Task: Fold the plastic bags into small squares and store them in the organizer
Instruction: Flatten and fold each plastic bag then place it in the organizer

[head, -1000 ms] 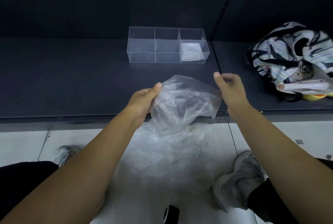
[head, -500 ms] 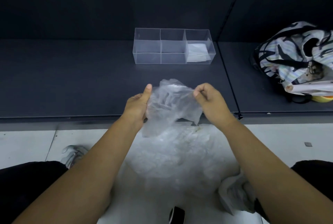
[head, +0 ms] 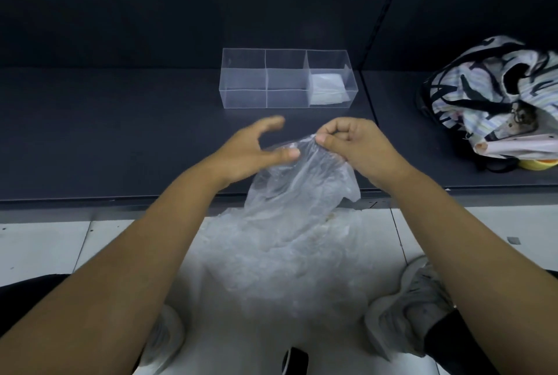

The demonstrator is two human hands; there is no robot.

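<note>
Right hand point(head: 356, 148) is up over the front part of the dark shelf point(head: 120, 133), and its fingers point(head: 332, 130) are curled in tight, thumb and forefinger pinching the bunched top edge of a clear plastic bag point(head: 302, 190). The bag hangs crumpled from that pinch, and its lower end drapes past the shelf's front edge toward the white tiled floor point(head: 45, 242). Left hand point(head: 250, 152) sits just beside it on the left, fingers spread wide in an open C and gripping nothing; the thumb tip lies right at the bag's top edge, but it is too blurred to say if it touches. Back by the rear edge of the shelf, about mid-width, stands the clear organizer point(head: 244, 79), well apart from both hands. Its right-hand compartment holds a folded bag point(head: 327, 89), pale and flat; the left and middle sections are each split front and back by a divider. Down on the floor below the held bag lies a heap of clear bags point(head: 271, 278), spreading between the person's knees. A grey shoe point(head: 413, 314) shows at the heap's right side. Far right on the shelf, a striped cloth bag point(head: 498, 94) slumps, with something yellow just under its front.
</note>
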